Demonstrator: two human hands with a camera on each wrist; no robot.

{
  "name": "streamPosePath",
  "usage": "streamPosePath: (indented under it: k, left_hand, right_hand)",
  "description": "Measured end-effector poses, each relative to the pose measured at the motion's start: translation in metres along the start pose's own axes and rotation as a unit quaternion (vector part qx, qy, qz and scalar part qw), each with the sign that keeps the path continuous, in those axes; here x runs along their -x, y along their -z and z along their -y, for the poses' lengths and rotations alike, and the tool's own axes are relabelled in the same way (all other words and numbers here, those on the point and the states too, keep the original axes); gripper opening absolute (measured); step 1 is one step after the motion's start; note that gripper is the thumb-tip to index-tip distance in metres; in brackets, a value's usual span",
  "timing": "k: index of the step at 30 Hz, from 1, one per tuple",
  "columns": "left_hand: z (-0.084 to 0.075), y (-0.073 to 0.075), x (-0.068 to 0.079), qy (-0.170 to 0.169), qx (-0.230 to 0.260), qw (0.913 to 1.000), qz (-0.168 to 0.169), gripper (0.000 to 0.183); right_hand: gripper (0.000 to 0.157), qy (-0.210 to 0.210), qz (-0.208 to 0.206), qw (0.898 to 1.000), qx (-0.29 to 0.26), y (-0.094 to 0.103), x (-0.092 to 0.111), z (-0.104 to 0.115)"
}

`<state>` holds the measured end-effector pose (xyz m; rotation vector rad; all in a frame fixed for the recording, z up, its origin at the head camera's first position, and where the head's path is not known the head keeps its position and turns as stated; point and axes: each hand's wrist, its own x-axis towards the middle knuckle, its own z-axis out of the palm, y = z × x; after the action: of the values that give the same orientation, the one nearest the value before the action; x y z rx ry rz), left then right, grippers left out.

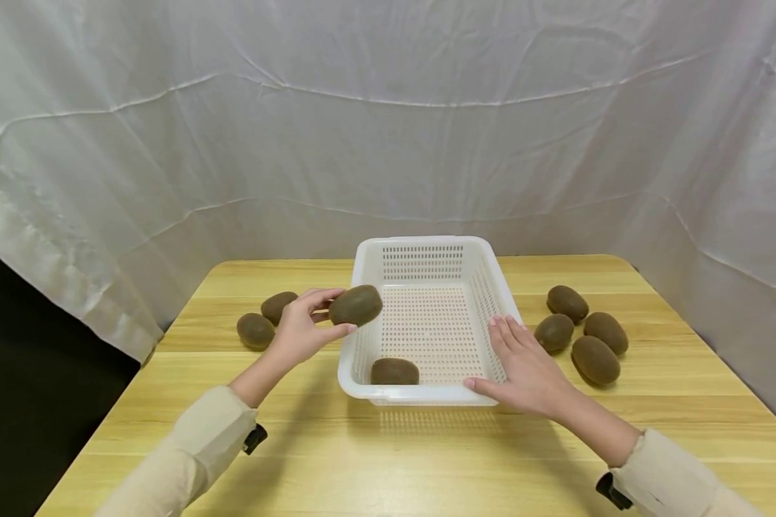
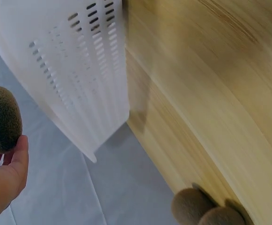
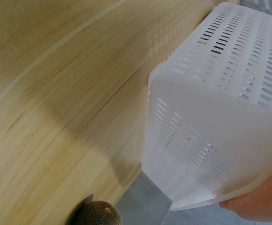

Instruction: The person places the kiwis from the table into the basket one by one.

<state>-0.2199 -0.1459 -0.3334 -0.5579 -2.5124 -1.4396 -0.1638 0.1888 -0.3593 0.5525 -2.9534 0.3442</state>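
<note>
My left hand (image 1: 300,332) grips a brown fuzzy kiwi (image 1: 357,306) between thumb and fingers, raised at the left rim of a white perforated plastic basket (image 1: 420,393). The left wrist view also catches this kiwi (image 2: 3,121), with the basket's slotted side (image 2: 70,84) to its right. Another kiwi (image 1: 394,372) lies inside the basket, in its near left corner. Fingers extended, my right hand (image 1: 532,373) rests on the basket's right rim near the front corner, its thumb along the front rim. In the right wrist view, part of that hand (image 3: 262,199) touches the rim.
Two kiwis (image 1: 256,332) lie on the wooden table (image 1: 388,467) left of the basket, close to my left wrist. Several more kiwis (image 1: 596,360) are grouped on the right, beyond my right hand. A pale curtain (image 1: 427,158) hangs behind the table and along its sides.
</note>
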Motion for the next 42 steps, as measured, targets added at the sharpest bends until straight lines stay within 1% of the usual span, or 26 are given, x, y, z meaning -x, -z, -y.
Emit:
streamPosePath:
  k: [4, 8, 13, 17, 18, 20, 24, 27, 29, 31, 33, 34, 36, 37, 39, 42]
  left_hand:
    - [-0.003, -0.010, -0.005, -0.008, 0.012, 0.9998, 0.011, 0.052]
    - [-0.003, -0.022, -0.010, -0.019, 0.012, 0.9995, 0.025, 0.051]
    - [-0.003, -0.037, -0.017, -0.033, -0.016, 0.9981, 0.050, 0.052]
    - [-0.001, -0.046, -0.024, -0.058, -0.066, 0.9930, 0.079, 0.052]
    - [-0.001, -0.048, -0.026, -0.067, -0.082, 0.9905, 0.089, 0.051]
    - [0.000, -0.052, -0.030, -0.081, -0.125, 0.9827, 0.110, 0.051]
    - [0.001, -0.059, -0.037, -0.105, -0.208, 0.9596, 0.157, 0.049]
    - [-0.001, -0.064, -0.040, -0.102, -0.248, 0.9428, 0.198, 0.046]
    - [-0.002, -0.067, -0.042, -0.091, -0.266, 0.9333, 0.224, 0.044]
    - [-0.004, -0.070, -0.042, -0.082, -0.278, 0.9255, 0.244, 0.044]
    - [-0.006, -0.071, -0.042, -0.076, -0.287, 0.9196, 0.257, 0.044]
    - [-0.006, -0.071, -0.042, -0.075, -0.289, 0.9184, 0.260, 0.044]
    - [-0.006, -0.071, -0.042, -0.076, -0.285, 0.9194, 0.260, 0.043]
    - [-0.006, -0.071, -0.042, -0.078, -0.282, 0.9213, 0.255, 0.043]
    - [-0.003, -0.070, -0.042, -0.088, -0.273, 0.9278, 0.239, 0.041]
    - [0.000, -0.066, -0.041, -0.106, -0.255, 0.9399, 0.201, 0.038]
  right_hand:
    - [0.096, 0.002, -0.003, 1.000, 0.003, -0.001, 0.000, 0.000]
    - [0.096, 0.004, -0.006, 1.000, 0.006, -0.001, 0.000, -0.001]
    - [0.096, 0.004, -0.008, 1.000, 0.005, -0.002, 0.000, -0.001]
    - [0.096, 0.003, -0.007, 1.000, 0.007, -0.002, 0.000, -0.001]
    - [0.096, 0.002, -0.008, 1.000, 0.007, -0.002, 0.000, -0.001]
    - [0.096, 0.002, -0.007, 1.000, 0.008, -0.002, 0.000, -0.001]
    - [0.096, 0.002, -0.008, 1.000, 0.009, -0.002, 0.000, -0.001]
    - [0.096, 0.003, -0.009, 1.000, 0.009, -0.002, 0.000, -0.001]
    - [0.096, 0.004, -0.009, 1.000, 0.007, -0.002, 0.000, -0.001]
    - [0.096, 0.005, -0.009, 1.000, 0.007, -0.002, 0.000, -0.001]
    - [0.096, 0.006, -0.009, 1.000, 0.006, -0.002, 0.000, -0.001]
    - [0.096, 0.006, -0.010, 1.000, 0.006, -0.002, 0.000, -0.001]
    - [0.096, 0.005, -0.009, 1.000, 0.004, -0.002, 0.000, 0.000]
    - [0.095, 0.004, -0.009, 1.000, 0.003, -0.001, 0.000, 0.000]
    - [0.095, 0.002, -0.008, 1.000, -0.001, -0.001, 0.000, 0.000]
    - [0.095, 0.000, -0.007, 1.000, -0.005, 0.000, 0.001, 0.000]
